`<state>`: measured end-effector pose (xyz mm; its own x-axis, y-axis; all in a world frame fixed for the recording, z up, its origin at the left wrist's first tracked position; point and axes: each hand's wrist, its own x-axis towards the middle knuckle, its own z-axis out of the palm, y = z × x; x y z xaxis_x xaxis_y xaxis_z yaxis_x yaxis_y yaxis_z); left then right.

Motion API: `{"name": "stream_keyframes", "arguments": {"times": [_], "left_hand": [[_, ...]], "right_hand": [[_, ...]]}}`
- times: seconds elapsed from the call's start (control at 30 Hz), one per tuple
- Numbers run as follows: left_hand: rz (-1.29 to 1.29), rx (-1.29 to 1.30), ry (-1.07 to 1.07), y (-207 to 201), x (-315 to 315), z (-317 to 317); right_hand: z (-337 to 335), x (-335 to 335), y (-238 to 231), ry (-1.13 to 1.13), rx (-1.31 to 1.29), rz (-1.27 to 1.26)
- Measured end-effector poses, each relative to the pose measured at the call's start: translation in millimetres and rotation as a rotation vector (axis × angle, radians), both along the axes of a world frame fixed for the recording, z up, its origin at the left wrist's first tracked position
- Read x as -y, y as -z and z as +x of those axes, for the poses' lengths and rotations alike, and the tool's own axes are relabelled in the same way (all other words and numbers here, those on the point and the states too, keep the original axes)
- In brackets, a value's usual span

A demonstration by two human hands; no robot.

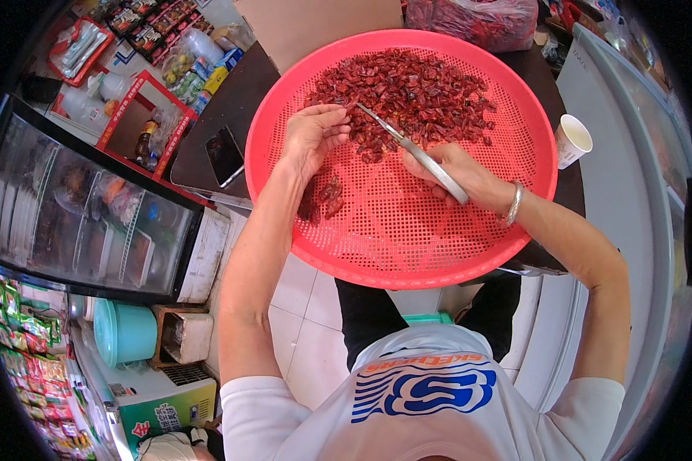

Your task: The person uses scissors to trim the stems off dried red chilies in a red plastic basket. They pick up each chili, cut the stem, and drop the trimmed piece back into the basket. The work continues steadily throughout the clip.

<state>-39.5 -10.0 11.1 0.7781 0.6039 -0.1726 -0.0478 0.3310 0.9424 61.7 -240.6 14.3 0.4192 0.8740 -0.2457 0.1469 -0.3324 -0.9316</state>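
Note:
A large round pink-red plastic sieve tray (407, 265) stands in front of me, with cut dried red chilies (407, 84) heaped over its far half. My left hand (317, 132) is over the left part of the tray, thumb and fingers pinched on a small dried red chili, mostly hidden by the fingertips. Scissors (430, 163) are gripped by their handles in my right hand (461, 173). Their blades point up and left, tips close to my left fingertips. A smaller pile of dried chilies (331, 198) lies below my left wrist, partly covered by it.
The tray rests on a dark table (200, 157). On it are a phone (224, 157) at left, a paper cup (573, 140) at right, and a plastic bag of dried chilies (473, 23) behind. A glass-fronted fridge (92, 207) stands left; a pale freezer cabinet (630, 154) stands right.

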Motion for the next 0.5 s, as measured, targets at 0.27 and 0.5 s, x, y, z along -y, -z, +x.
{"name": "stream_keyframes", "arguments": {"times": [0.27, 0.5], "left_hand": [[-0.001, 0.005, 0.029, 1, 1, 0], [0.001, -0.004, 0.066, 1, 3, 1]], "right_hand": [[5, -2, 14, -0.017, 0.017, 0.042], [9, -2, 15, -0.043, -0.023, 0.029]]}}
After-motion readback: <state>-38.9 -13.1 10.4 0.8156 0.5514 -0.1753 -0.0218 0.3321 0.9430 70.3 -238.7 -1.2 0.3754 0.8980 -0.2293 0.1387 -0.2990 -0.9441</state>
